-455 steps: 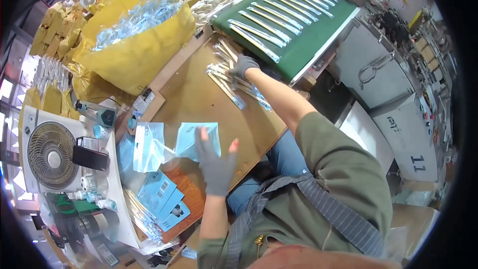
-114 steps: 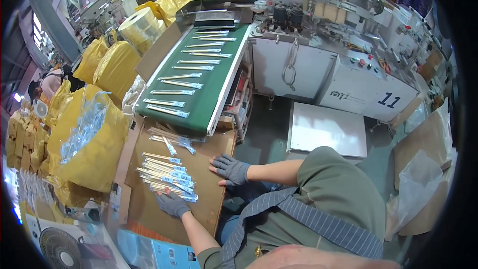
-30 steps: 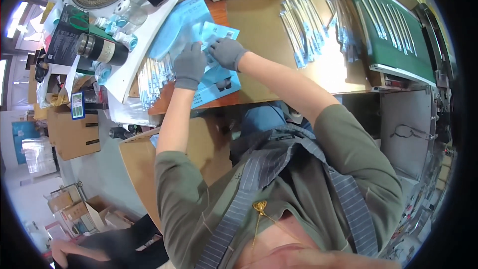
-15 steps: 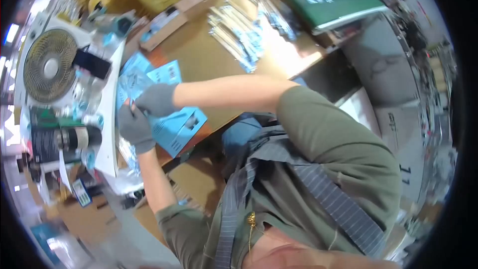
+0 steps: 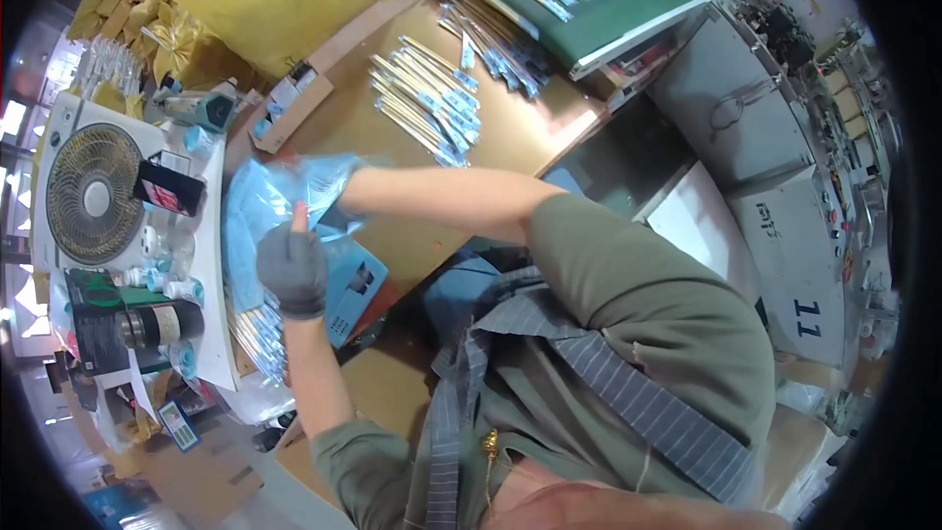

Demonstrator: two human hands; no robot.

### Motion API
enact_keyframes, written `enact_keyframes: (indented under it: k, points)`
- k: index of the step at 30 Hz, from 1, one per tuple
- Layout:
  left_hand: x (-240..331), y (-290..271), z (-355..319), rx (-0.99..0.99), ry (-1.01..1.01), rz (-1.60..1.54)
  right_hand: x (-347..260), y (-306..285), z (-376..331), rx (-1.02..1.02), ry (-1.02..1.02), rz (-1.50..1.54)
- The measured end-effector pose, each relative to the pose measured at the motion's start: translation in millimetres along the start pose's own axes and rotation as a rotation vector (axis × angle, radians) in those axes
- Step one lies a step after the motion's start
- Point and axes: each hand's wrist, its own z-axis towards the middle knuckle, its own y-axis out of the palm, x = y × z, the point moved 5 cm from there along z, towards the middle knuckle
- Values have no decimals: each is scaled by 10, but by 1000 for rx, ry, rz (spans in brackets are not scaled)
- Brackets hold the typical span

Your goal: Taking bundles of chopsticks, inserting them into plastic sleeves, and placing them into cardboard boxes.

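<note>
My left hand (image 5: 292,270), in a grey glove with a bare thumb tip pointing up, is closed at the edge of a light-blue plastic bag (image 5: 270,206). From the right, my right forearm (image 5: 442,194) reaches across to the same bag. Shiny, motion-blurred film covers my right hand, so its fingers do not show. Below the bag lies a flat blue printed package (image 5: 353,290), partly under my left hand. Thin sticks in clear wrappers (image 5: 257,339) lie beside my left wrist.
Wrapped sticks (image 5: 427,103) lie in piles on the brown table (image 5: 363,69), others on a green surface (image 5: 599,20). To the left, a white shelf holds a fan (image 5: 95,194), a phone (image 5: 169,186) and a dark bottle (image 5: 162,324). A yellow sack (image 5: 294,10) stands behind.
My hands, close together before, have moved apart. The right has swung up and away under the bag's film; the left has shifted slightly right. The bag is now lifted and spread.
</note>
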Motion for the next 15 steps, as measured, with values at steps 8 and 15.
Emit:
enact_keyframes:
  k: [8,15]
  points:
    - [275,1075,-386,-488,-72,-47,71,-2418,-1486,757,516,-663]
    - [686,1968,628,-498,-756,-667,684,-3860,-3131,889,1148,-1114]
